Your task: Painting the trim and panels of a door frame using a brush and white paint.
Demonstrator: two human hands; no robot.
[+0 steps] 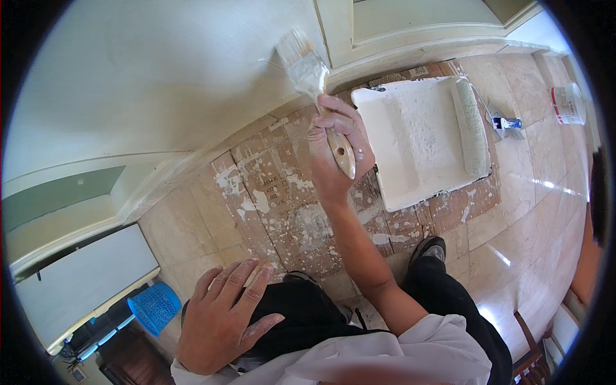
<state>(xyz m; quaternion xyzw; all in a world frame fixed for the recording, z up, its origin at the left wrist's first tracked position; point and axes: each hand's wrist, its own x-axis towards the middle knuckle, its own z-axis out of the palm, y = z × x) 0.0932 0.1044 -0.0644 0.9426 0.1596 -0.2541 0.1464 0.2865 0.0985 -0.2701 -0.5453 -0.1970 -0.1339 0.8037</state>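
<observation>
1. Overhead, the right hand (335, 151) grips the wooden handle of a paintbrush (313, 83), fingers wrapped tight, bristles pressed to a pale wall (160, 70).
2. Meanwhile, the left hand (224, 314) rests flat on a black-trousered knee (301, 314), fingers spread and holding nothing.
3. Paint-spattered cardboard (276, 192) covers the floor beneath the brush.
4. To the right lies a white paint tray (410, 138) with a roller (471, 125) resting in it.
5. Further right, on the tiles, stands a clear tub (568, 102) with a red-and-white label; a blue basket (154, 307) sits at lower left.
</observation>
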